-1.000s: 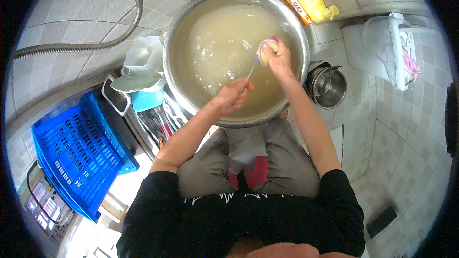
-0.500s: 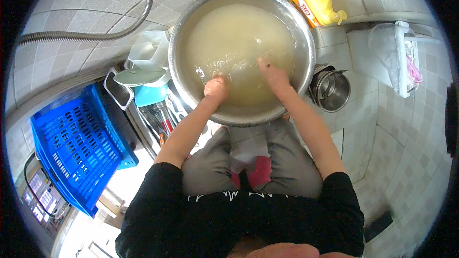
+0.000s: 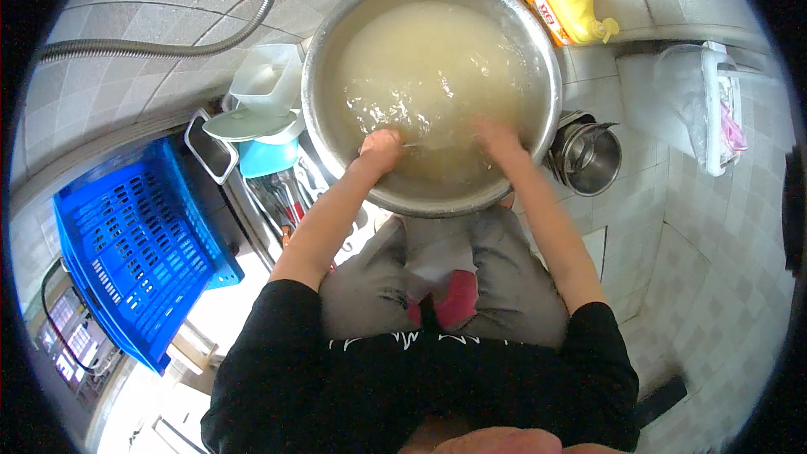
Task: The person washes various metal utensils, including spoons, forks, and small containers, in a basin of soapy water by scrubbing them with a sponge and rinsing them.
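Note:
A large round metal basin (image 3: 313, 76) in front of me is filled with cloudy, yellowish water (image 3: 420, 50). My left hand (image 3: 382, 148) is at the water's surface near the basin's lower left side, its fingers curled closed. Something thin and pale shows beside its fingers, too unclear to name. Across from it, my right hand (image 3: 498, 136) dips into the water near the basin's right side. Its fingers are under the murky water and blurred, so their shape is hidden. Bright ripples lie on the water between and beyond my hands.
Left of the basin are stacked plastic containers (image 3: 267, 80), metal utensils (image 3: 290, 193) and a blue crate (image 3: 139, 240). A yellow jug (image 3: 565, 2) stands at the far right. Metal pots (image 3: 593, 160) and a white bin (image 3: 709, 109) are on the right. A flexible hose (image 3: 160, 49) hangs upper left.
My right hand has moved slightly right and nearer, and its fingers have sunk deeper into the water. The left hand remains near the same spot. The ripples have shifted.

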A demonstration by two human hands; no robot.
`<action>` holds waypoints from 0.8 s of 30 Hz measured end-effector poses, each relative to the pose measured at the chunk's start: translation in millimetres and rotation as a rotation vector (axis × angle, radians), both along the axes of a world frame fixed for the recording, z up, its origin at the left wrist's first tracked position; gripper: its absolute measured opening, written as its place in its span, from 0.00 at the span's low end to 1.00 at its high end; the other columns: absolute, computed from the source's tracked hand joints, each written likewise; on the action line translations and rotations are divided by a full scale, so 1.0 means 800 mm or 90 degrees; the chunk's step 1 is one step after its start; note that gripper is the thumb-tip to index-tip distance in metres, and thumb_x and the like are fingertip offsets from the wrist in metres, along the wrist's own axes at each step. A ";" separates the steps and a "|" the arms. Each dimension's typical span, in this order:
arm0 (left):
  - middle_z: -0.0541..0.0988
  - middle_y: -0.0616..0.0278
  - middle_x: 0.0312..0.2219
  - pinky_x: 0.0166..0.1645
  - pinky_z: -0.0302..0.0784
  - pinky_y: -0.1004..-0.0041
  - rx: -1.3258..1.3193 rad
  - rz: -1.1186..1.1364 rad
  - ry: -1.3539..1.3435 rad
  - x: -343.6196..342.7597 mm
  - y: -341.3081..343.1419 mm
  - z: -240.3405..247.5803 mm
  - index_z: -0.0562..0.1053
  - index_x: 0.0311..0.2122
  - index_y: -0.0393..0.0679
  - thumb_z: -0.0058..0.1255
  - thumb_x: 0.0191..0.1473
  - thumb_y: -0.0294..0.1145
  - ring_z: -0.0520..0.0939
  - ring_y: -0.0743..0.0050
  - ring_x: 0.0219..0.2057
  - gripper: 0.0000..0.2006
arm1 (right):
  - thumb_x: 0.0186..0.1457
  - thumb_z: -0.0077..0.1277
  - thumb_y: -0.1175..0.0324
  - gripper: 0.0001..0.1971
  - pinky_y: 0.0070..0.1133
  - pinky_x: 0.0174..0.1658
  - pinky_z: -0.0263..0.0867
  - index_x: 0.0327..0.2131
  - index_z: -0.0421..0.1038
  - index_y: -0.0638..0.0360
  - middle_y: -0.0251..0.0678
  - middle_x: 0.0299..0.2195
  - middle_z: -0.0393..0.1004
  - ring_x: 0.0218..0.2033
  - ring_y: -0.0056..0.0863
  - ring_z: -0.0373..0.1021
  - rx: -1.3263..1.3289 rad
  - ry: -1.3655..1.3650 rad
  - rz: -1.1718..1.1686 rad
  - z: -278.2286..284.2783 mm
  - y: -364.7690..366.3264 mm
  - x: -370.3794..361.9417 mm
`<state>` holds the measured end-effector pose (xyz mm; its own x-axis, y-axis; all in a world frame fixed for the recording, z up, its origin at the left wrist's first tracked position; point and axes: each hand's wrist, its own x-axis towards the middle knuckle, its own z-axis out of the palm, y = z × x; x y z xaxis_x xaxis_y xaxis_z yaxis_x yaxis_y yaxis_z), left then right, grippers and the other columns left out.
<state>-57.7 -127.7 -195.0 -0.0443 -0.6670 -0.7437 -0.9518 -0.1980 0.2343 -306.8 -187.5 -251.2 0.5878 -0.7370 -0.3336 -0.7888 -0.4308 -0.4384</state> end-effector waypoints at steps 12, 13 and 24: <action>0.74 0.71 0.16 0.16 0.50 0.82 0.007 0.603 0.497 0.056 -0.027 0.091 0.74 0.27 0.43 0.51 0.51 0.42 0.56 0.90 0.12 0.12 | 0.56 0.37 0.60 0.13 0.38 0.36 0.64 0.33 0.65 0.59 0.48 0.27 0.70 0.36 0.45 0.67 -0.098 -0.084 -0.161 0.115 -0.059 0.031; 0.76 0.71 0.17 0.18 0.54 0.82 -0.005 0.557 0.472 0.053 -0.033 0.104 0.74 0.27 0.41 0.49 0.53 0.38 0.58 0.90 0.14 0.11 | 0.57 0.36 0.58 0.13 0.38 0.36 0.63 0.34 0.64 0.58 0.48 0.25 0.70 0.32 0.47 0.68 -0.066 -0.061 -0.266 0.127 -0.057 0.040; 0.69 0.73 0.14 0.23 0.61 0.82 -0.106 0.411 0.582 0.034 -0.058 0.144 0.73 0.24 0.40 0.50 0.53 0.36 0.66 0.89 0.19 0.11 | 0.52 0.49 0.62 0.15 0.24 0.20 0.62 0.38 0.59 0.59 0.37 0.22 0.70 0.15 0.25 0.65 0.303 -0.442 -0.133 0.173 -0.023 0.105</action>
<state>-30.2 -174.0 -80.1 -0.1376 -0.8499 -0.5087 -0.1402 -0.4917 0.8594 -222.9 -205.7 -113.1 0.6410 -0.7256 -0.2502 -0.3191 0.0446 -0.9467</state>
